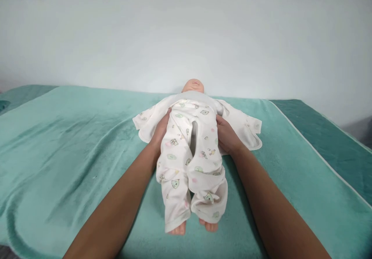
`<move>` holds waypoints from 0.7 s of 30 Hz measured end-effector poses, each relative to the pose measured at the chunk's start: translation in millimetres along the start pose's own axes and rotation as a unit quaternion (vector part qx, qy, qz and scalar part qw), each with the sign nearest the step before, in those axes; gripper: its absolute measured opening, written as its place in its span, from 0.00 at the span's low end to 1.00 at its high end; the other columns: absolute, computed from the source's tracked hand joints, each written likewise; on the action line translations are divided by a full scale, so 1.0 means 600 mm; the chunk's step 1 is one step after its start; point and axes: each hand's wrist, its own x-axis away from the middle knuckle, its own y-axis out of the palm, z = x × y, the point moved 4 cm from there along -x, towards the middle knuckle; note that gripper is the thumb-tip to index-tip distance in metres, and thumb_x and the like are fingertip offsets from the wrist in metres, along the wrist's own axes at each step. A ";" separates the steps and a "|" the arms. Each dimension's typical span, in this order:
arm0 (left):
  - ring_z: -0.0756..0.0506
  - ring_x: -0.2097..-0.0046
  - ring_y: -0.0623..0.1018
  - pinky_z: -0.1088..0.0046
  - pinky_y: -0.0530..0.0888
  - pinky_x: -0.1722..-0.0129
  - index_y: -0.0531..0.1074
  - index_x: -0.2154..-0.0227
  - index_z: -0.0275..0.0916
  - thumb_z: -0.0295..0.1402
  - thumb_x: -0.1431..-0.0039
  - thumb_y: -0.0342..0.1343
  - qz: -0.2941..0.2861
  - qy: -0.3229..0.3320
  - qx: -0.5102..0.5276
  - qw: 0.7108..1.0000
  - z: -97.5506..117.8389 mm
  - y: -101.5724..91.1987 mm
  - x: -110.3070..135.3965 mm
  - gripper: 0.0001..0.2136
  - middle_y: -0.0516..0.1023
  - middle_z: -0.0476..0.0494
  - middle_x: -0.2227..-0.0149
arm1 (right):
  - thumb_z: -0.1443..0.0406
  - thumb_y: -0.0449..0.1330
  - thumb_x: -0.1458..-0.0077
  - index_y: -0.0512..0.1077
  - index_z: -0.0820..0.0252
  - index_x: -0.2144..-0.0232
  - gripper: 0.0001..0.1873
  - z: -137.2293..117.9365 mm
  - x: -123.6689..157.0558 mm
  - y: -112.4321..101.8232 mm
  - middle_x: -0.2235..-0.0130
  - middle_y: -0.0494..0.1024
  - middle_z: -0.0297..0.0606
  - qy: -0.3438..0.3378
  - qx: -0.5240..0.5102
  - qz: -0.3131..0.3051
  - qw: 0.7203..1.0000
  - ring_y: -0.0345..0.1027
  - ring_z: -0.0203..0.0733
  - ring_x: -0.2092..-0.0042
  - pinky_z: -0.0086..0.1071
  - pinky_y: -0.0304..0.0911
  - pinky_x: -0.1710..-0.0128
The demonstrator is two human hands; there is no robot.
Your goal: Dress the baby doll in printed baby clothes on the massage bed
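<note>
A baby doll (193, 84) lies on its back with its head toward the wall and its bare feet toward me. White baby pants (174, 143) with small animal prints cover its legs up to the waist. My left hand (161, 129) holds the left side of the pants near the hip, fingers partly tucked behind the cloth. On the opposite side my right hand (228, 135) grips the pants at the same height, its fingertips hidden. A white baby shirt (242, 129) lies spread out under the doll, sleeves stretched to both sides.
A light green blanket (87, 143) with soft folds covers the surface under the doll. Darker green cloth (328, 143) shows at the right beyond a pale edge strip. A white wall (186, 38) rises close behind the doll's head.
</note>
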 end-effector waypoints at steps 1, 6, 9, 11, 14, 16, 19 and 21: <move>0.37 0.37 0.71 0.70 0.71 0.43 0.77 0.51 0.41 0.53 0.38 0.54 0.002 0.020 -0.022 1.000 0.000 -0.002 -0.003 0.23 0.80 0.43 0.47 | 0.60 0.65 0.54 0.75 0.55 0.62 0.15 0.002 -0.001 -0.005 0.64 0.81 0.35 -0.008 0.011 0.011 1.000 0.73 0.47 0.60 0.39 0.69 0.61; 0.39 0.50 0.75 0.68 0.70 0.49 0.73 0.71 0.43 0.52 0.40 0.57 0.072 0.113 -0.129 0.983 0.005 -0.020 -0.018 0.17 0.78 0.45 0.63 | 0.63 0.62 0.57 0.77 0.57 0.70 0.09 0.012 -0.011 -0.025 0.69 0.80 0.33 -0.039 0.071 0.017 0.997 0.70 0.44 0.64 0.36 0.66 0.65; 0.42 0.58 0.73 0.71 0.69 0.57 0.65 0.77 0.42 0.54 0.41 0.57 0.073 0.139 -0.150 0.976 0.007 -0.024 -0.022 0.21 0.69 0.49 0.71 | 0.63 0.60 0.57 0.77 0.58 0.73 0.08 0.015 -0.016 -0.033 0.72 0.78 0.31 -0.049 0.084 0.044 0.994 0.68 0.43 0.66 0.35 0.64 0.66; 0.45 0.62 0.72 0.73 0.68 0.61 0.63 0.77 0.42 0.54 0.41 0.56 0.053 0.152 -0.143 0.977 0.008 -0.024 -0.023 0.22 0.66 0.50 0.73 | 0.62 0.60 0.58 0.77 0.58 0.73 0.08 0.015 -0.018 -0.035 0.73 0.78 0.32 -0.051 0.095 0.065 0.992 0.68 0.44 0.66 0.36 0.64 0.66; 0.47 0.66 0.70 0.74 0.68 0.66 0.62 0.77 0.41 0.53 0.41 0.58 0.021 0.148 -0.093 0.984 0.006 -0.023 -0.024 0.21 0.65 0.51 0.74 | 0.62 0.62 0.58 0.77 0.57 0.72 0.08 0.013 -0.017 -0.034 0.72 0.79 0.32 -0.039 0.087 0.050 0.994 0.69 0.45 0.64 0.36 0.65 0.65; 0.48 0.68 0.69 0.75 0.68 0.67 0.63 0.76 0.41 0.51 0.42 0.60 -0.008 0.131 -0.035 0.991 0.003 -0.023 -0.026 0.20 0.66 0.52 0.74 | 0.62 0.63 0.57 0.77 0.57 0.70 0.09 0.008 -0.014 -0.031 0.71 0.79 0.32 -0.029 0.061 0.011 0.998 0.70 0.45 0.64 0.36 0.65 0.63; 0.50 0.71 0.69 0.74 0.68 0.68 0.65 0.74 0.41 0.49 0.45 0.63 -0.051 0.106 0.054 0.992 -0.001 -0.023 -0.030 0.19 0.66 0.53 0.74 | 0.62 0.64 0.54 0.76 0.56 0.67 0.10 -0.001 -0.007 -0.030 0.68 0.80 0.32 -0.017 0.030 -0.035 0.999 0.71 0.43 0.64 0.37 0.66 0.61; 0.50 0.71 0.68 0.75 0.68 0.69 0.66 0.73 0.41 0.47 0.46 0.65 -0.070 0.104 0.085 0.988 -0.002 -0.024 -0.032 0.18 0.67 0.52 0.74 | 0.61 0.65 0.53 0.74 0.55 0.66 0.10 -0.005 -0.005 -0.034 0.68 0.80 0.32 -0.011 0.033 -0.044 0.998 0.71 0.43 0.64 0.37 0.66 0.61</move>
